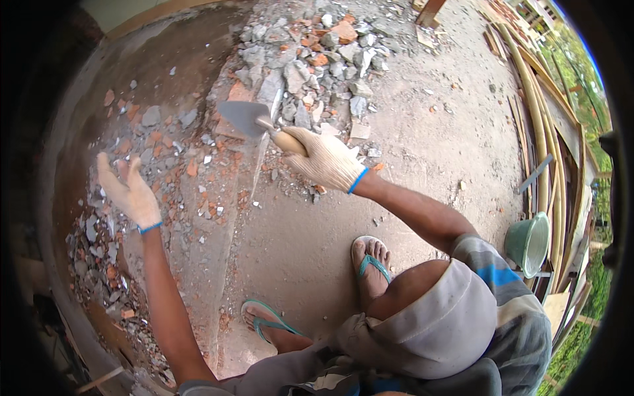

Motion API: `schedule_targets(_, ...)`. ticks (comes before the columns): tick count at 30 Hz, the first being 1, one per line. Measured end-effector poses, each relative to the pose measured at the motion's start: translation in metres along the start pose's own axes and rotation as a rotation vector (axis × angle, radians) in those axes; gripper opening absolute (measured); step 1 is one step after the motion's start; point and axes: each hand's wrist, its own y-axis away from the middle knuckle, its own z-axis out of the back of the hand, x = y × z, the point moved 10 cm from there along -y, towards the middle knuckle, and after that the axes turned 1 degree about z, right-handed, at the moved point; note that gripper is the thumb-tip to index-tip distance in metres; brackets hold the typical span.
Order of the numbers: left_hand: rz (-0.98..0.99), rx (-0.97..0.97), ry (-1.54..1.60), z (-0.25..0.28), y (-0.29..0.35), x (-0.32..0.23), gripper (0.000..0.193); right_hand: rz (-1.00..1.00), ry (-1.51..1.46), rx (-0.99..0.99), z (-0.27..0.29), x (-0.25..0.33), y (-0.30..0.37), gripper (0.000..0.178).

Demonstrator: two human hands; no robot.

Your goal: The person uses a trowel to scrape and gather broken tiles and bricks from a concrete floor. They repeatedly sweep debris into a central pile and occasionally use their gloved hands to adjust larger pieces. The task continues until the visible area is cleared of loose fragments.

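Grey-clothed knee (432, 320) is looming nearest, lower right. Right gloved hand (328, 159) is gripping a trowel (251, 119) by its wooden handle (290, 143); blade (239, 116) is pointing left, near the main rubble heap (310, 63). Left gloved hand (131, 197) is hanging open and empty over scattered brick and concrete fragments (191, 167); contact unclear.

Rubble (296, 76) lies on both sides of the trowel (246, 119). Well to the trowel's right, a bucket (520, 240) sits beside some poles (543, 138).
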Motion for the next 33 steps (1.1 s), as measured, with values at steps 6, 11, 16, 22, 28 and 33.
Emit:
schedule_targets(6,-0.321,0.930,-0.049,-0.167,0.246,-0.066,0.107,-0.632,0.075,-0.407,0.104,-0.191,0.200,0.060)
schedule_targets(11,-0.271,0.888,-0.264,-0.225,0.297,-0.070,0.118,-0.894,-0.082,-0.456,0.181,-0.310,0.200,0.057)
schedule_targets(16,-0.059,0.844,-0.350,-0.241,0.304,-0.039,0.128,-0.563,0.209,-0.434,0.234,-0.333,0.050,0.055)
schedule_targets(22,0.004,0.724,-0.221,-0.254,0.301,-0.032,0.123,-0.309,0.428,-0.328,0.204,-0.297,-0.056,0.041)
schedule_targets(28,0.049,0.678,-0.111,-0.273,0.297,-0.034,0.120,-0.165,0.470,-0.166,0.153,-0.231,0.001,0.042)
schedule_targets(33,0.040,0.664,-0.115,-0.283,0.289,-0.040,0.115,-0.139,0.644,-0.011,0.165,-0.207,0.040,0.052)
